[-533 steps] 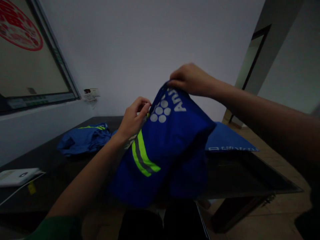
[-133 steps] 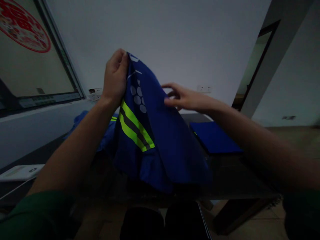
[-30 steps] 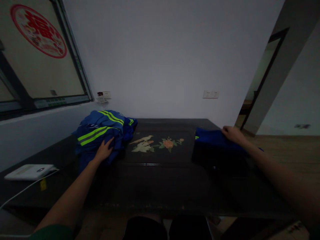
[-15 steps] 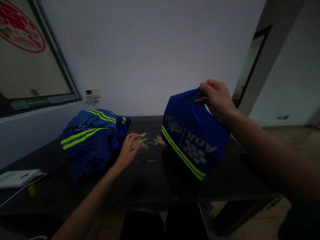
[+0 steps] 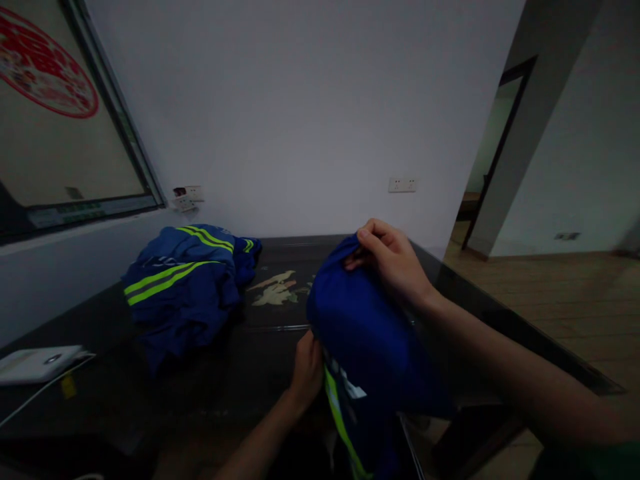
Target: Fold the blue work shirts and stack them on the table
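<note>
My right hand (image 5: 393,263) pinches the top edge of a blue garment (image 5: 365,340) with a yellow-green stripe and holds it up over the near edge of the dark table (image 5: 225,373). My left hand (image 5: 306,370) is closed on the garment's lower left edge, close to my body. The cloth hangs down past the table's front edge, and its lower part runs out of view. A second blue garment (image 5: 183,283) with yellow-green stripes lies crumpled on the table at the left, away from both hands.
A white flat device (image 5: 35,363) with a cable lies at the table's left end. A flower and bird inlay (image 5: 277,290) shows on the tabletop. A window (image 5: 50,133) is on the left wall, sockets (image 5: 403,185) on the back wall, a doorway (image 5: 493,147) at the right.
My right hand has brought the folded blue garment from the table's right side toward me and lower. My left hand left the crumpled pile and the tabletop and took hold of the garment's lower edge.
</note>
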